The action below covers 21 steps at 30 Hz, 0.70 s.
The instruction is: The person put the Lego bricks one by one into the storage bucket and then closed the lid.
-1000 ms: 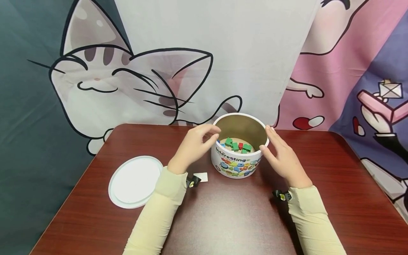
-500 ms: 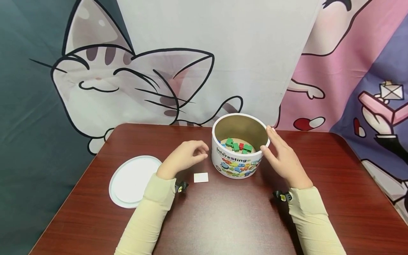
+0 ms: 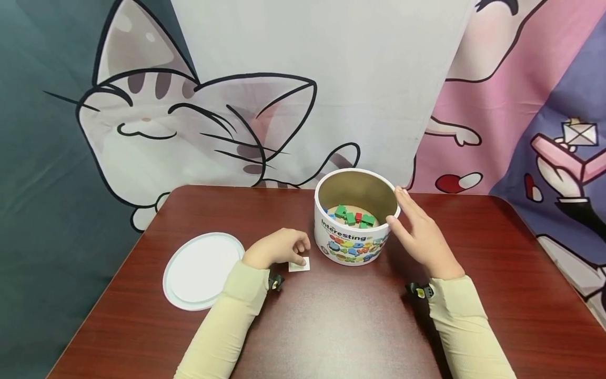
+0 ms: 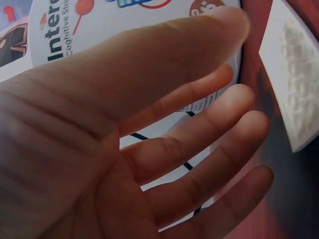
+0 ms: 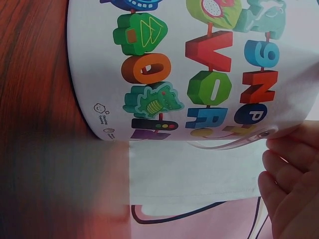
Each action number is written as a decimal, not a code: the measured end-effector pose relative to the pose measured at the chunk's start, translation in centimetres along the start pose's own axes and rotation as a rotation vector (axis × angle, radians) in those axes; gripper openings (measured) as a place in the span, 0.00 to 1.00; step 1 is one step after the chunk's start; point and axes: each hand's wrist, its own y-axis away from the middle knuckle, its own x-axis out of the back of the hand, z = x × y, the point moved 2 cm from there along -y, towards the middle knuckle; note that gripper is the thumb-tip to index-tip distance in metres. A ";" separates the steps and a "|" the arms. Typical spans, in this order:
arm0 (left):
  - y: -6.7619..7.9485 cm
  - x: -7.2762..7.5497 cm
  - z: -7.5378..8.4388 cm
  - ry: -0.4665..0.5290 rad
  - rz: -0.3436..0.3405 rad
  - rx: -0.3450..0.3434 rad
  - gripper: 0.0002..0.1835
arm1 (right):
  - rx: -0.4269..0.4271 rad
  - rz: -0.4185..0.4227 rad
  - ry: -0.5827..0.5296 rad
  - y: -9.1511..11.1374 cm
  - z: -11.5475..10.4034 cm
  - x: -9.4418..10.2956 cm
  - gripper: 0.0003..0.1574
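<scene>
A round white tub [image 3: 352, 245] printed with colourful shapes stands on the table, its top open. Inside lie several small building bricks [image 3: 350, 218], mostly green, with a red one among them. My right hand [image 3: 428, 242] touches the tub's right side near the rim, fingers fairly straight. To the left of the tub, my left hand [image 3: 276, 249] hangs over a small white studded plate [image 3: 295, 267] with loosely bent fingers. In the left wrist view that plate [image 4: 299, 84] lies apart from the fingertips, and nothing is in the hand.
A round white lid [image 3: 201, 271] lies flat on the dark red wooden table [image 3: 350, 326], beside the left forearm. Behind the table hangs a printed cloth [image 3: 369, 95] with cartoon figures.
My left hand has left the tub's rim, drawn back to the left and come down over the small white studded plate. My right hand stays at the tub.
</scene>
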 end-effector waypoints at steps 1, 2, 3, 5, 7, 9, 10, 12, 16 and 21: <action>0.0 -0.1 0.0 -0.008 -0.006 0.007 0.14 | -0.001 0.000 0.001 0.0 0.0 0.0 0.43; -0.1 -0.2 0.0 -0.015 -0.009 0.012 0.14 | -0.002 -0.001 0.002 0.0 0.0 0.0 0.43; -0.1 -0.3 0.0 -0.021 -0.013 0.017 0.15 | -0.003 -0.002 0.004 0.0 0.0 0.0 0.43; -0.2 -0.4 0.0 -0.036 -0.021 0.030 0.15 | -0.007 -0.005 0.005 0.0 0.0 -0.1 0.43; -0.2 -0.4 0.1 -0.050 -0.034 0.041 0.16 | -0.008 -0.005 0.007 0.0 0.0 0.0 0.43; -0.1 -0.4 0.2 -0.065 -0.048 0.048 0.17 | -0.007 -0.004 0.008 -0.1 0.0 0.0 0.43; -0.1 -0.4 0.2 -0.068 -0.054 0.051 0.17 | -0.008 -0.004 0.008 -0.1 0.0 0.1 0.43; -0.1 -0.4 0.3 -0.076 -0.062 0.055 0.18 | -0.009 -0.005 0.006 -0.2 0.0 0.1 0.43; 0.0 -0.9 0.4 -0.084 -0.065 0.057 0.19 | -0.020 -0.012 -0.008 -0.1 -0.1 0.0 0.44; 0.1 -1.2 0.5 -0.093 -0.069 0.051 0.20 | -0.016 -0.014 -0.009 0.1 -0.1 0.0 0.44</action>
